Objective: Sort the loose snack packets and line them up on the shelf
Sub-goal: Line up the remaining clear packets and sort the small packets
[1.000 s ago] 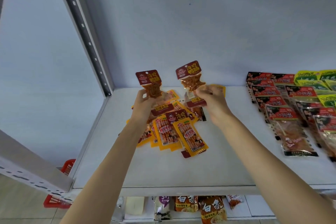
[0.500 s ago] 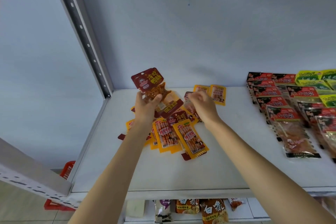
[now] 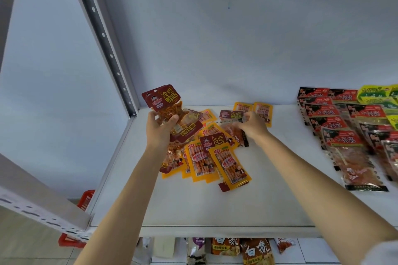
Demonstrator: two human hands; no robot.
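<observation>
1. Head view: my left hand (image 3: 160, 130) grips dark-red packets (image 3: 164, 101), held up above the loose pile (image 3: 206, 153) at the shelf's (image 3: 215, 206) back left.
2. My right hand (image 3: 253, 125) is down on another dark-red packet (image 3: 231, 115) at the pile's far edge, fingers curled; whether they have closed on it, I cannot tell.
3. Lined-up red and green packets (image 3: 349, 127) lie well apart, at the right.

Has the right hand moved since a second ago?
Yes. The right hand has come down from holding a packet up against the back wall and now reaches a dark red packet lying on the shelf.
</observation>
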